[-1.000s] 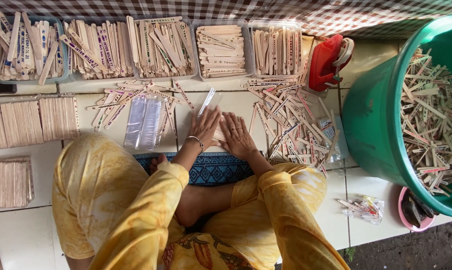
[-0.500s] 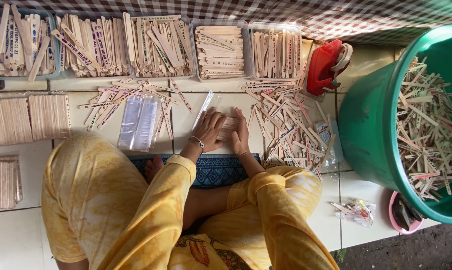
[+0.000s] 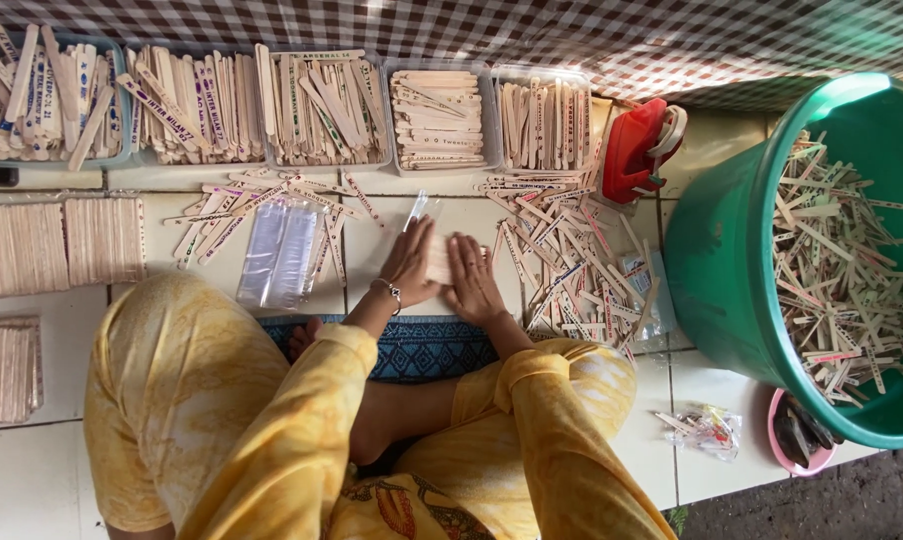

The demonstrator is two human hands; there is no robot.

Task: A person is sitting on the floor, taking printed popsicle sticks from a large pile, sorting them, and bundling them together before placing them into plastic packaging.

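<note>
Both hands press together on a small stack of pale flat wooden sticks (image 3: 439, 262) on the white tiled floor: left hand (image 3: 409, 265) and right hand (image 3: 472, 278) cupped narrow around it. Risk: uneven squeezing may splay the stack into the loose printed sticks (image 3: 572, 265) just beside.

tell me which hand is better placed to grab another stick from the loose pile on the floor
Right, probably. The right hand lies beside the loose pile of sticks, while the left hand sits farther off, on the other side of the small stack between both hands.
</note>
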